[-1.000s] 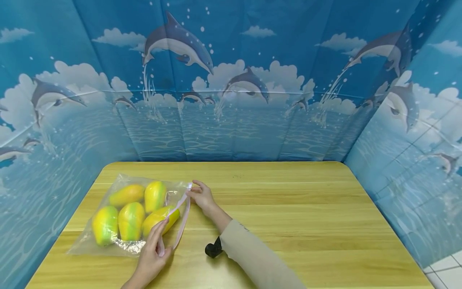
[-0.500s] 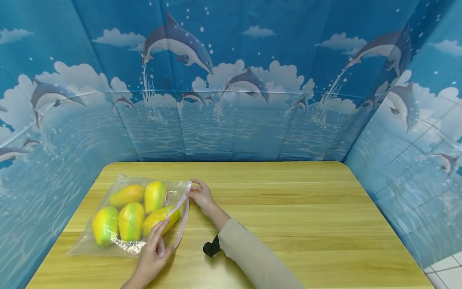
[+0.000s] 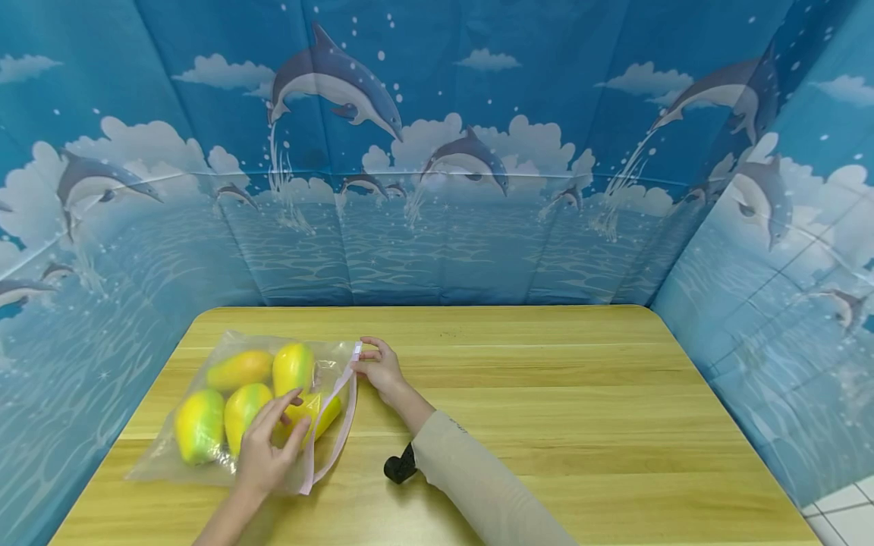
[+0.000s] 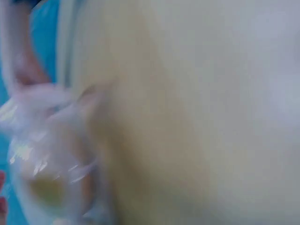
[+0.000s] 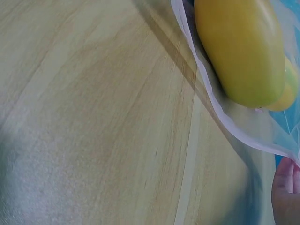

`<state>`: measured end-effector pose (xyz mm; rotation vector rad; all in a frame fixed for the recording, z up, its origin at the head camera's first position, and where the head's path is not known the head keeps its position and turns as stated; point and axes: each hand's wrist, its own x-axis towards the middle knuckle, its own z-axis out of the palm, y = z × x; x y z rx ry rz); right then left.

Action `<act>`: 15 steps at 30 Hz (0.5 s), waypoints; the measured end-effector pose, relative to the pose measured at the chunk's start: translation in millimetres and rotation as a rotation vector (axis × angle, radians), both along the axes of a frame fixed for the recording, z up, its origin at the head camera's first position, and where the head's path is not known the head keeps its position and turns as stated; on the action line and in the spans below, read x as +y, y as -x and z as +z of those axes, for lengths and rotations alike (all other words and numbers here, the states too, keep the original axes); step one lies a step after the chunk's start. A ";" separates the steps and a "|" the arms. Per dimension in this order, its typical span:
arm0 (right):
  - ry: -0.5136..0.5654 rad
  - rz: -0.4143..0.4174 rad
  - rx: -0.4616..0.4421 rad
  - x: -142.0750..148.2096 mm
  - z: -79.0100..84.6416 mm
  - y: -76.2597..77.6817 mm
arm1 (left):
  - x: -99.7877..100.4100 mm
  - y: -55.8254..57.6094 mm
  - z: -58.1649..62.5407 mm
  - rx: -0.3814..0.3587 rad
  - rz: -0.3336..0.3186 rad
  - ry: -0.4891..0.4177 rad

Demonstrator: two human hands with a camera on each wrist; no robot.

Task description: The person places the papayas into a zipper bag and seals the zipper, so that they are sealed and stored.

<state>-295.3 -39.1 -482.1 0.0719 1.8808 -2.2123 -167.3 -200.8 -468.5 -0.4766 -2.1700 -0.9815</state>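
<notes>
A clear plastic zip bag point(image 3: 153, 466) with a pale pink strip point(image 3: 306, 482) along its mouth lies on the left of the table. Inside are several yellow-green mangoes point(image 3: 199, 426). My right hand point(image 3: 382, 373) pinches the far corner of the bag's mouth; in the right wrist view its fingers point(image 5: 283, 180) hold the strip's end, and the mouth gapes beside a mango point(image 5: 241, 51). Over the near part of the bag is my left hand point(image 3: 265, 451), fingers loosely bent and nothing held, overlapping the mangoes. The left wrist view is blurred, with the bag point(image 4: 51, 154) at its left.
The wood-grain table point(image 3: 580, 425) stretches off to the right of the bag. A small black object point(image 3: 400, 465) shows by the right sleeve point(image 3: 471, 474). Behind and at the sides hangs a blue dolphin-print curtain point(image 3: 437, 243).
My left hand has let go of the near end of the bag's strip and moved left and up over the mangoes. The right hand keeps its pinch at the far corner.
</notes>
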 end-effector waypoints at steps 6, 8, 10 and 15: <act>-0.003 0.009 -0.001 1.3 -0.4 0.6 | -18.1 33.0 24.9 -0.333 -0.038 0.045; 0.001 0.009 0.000 1.7 -0.9 1.1 | -23.5 45.4 30.3 -0.448 -0.073 0.082; 0.000 0.012 0.005 2.2 -1.2 1.3 | -28.2 57.9 34.5 -0.543 -0.108 0.117; 0.004 0.019 0.007 3.0 -2.3 1.2 | -35.5 87.8 42.2 -0.669 -0.167 0.209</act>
